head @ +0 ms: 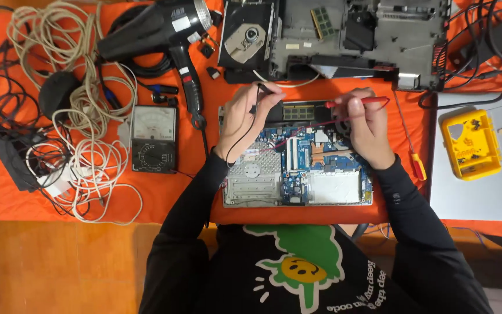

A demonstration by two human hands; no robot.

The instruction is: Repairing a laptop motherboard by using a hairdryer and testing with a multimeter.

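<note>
Left hand (pixel 245 119) clenched around a black probe (pixel 261 88), tip slanting toward 1 o'clock; thin black lead trailing back past the wrist toward 7 o'clock. Right hand (pixel 364 125) pinching a red probe (pixel 360 102), held nearly level, cord end pointing to 3 o'clock and tip toward 9 o'clock, near the memory stick (pixel 297 112) set along the top edge of the opened laptop base (pixel 297 174)

Probes: light, stiff plastic shafts, likely slippery only at the smooth barrel; best held pen-fashion on the insulated body, well clear of the metal tips. Leads soft and prone to snagging on board parts. Exposed blue circuit board (pixel 297 157): rigid yet fragile, judged unfit for pressing or levering; safer gripped by the grey frame edges

Laptop base directly under both hands, stretching toward 6 o'clock, lying on the orange cloth (pixel 169 192). Analogue meter (pixel 154 138) at 9 o'clock of the left hand, well apart. Black heat gun (pixel 164 29) toward 11 o'clock. Orange-handled screwdriver (pixel 416 163) just beside the right wrist at 4 o'clock; yellow screw tray (pixel 470 144) farther at 3 o'clock
</note>
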